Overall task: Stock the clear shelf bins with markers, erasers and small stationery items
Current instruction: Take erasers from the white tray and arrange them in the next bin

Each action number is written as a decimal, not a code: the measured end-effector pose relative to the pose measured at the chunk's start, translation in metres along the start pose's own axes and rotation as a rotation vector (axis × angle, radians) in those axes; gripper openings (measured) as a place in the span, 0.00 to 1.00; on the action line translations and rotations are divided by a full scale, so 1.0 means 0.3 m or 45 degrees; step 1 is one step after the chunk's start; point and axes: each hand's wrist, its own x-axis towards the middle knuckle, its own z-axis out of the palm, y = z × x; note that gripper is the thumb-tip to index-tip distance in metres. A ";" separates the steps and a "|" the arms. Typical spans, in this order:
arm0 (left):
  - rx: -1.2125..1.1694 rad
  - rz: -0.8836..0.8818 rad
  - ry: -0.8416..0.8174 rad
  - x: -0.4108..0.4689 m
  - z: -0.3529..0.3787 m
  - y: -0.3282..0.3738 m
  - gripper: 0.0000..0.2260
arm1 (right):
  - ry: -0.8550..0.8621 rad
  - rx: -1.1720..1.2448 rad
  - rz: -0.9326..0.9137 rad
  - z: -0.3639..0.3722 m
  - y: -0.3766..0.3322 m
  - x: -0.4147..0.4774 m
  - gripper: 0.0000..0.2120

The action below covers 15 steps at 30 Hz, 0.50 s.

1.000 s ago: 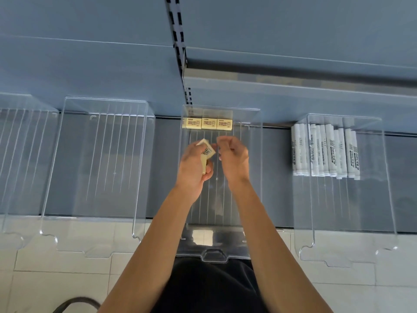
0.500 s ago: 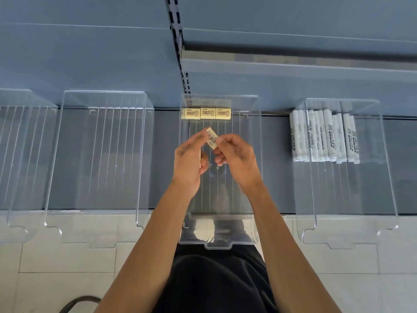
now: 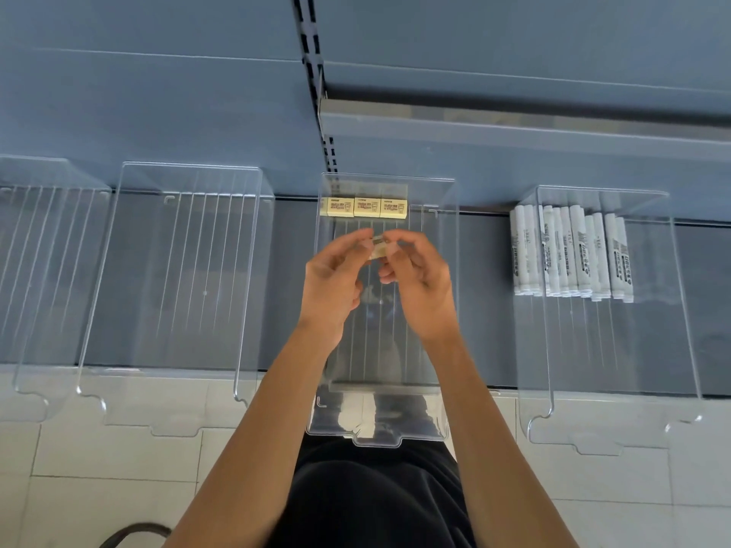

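One eraser (image 3: 379, 249) pinched by fingers of L hand (image 3: 332, 278) & R hand (image 3: 419, 286); over mid bin (image 3: 389, 350).

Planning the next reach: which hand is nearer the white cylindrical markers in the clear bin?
Right. The right hand sits left of the white cylindrical markers; the left hand is farther left, beyond it. Both pinch a yellow eraser.

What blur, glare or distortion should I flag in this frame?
In the head view the eraser pinched between the left hand and right hand is motion-blurred, print unreadable; the row of erasers and the markers are fairly sharp; lighting is even, with faint edge highlights on the middle bin; the wide-angle lens splays the outer bins.
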 end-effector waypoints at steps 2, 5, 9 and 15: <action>0.045 0.033 -0.030 -0.002 0.011 -0.003 0.09 | 0.048 0.069 0.025 -0.008 -0.006 0.007 0.05; 0.090 0.071 0.006 0.001 0.031 -0.015 0.10 | 0.163 0.187 0.162 -0.014 -0.006 0.012 0.08; 0.098 0.053 0.097 0.013 0.035 -0.031 0.08 | 0.241 0.361 0.459 -0.015 0.011 0.010 0.09; 0.087 0.031 0.123 0.043 0.038 -0.031 0.06 | 0.275 0.908 0.631 0.039 0.027 0.015 0.07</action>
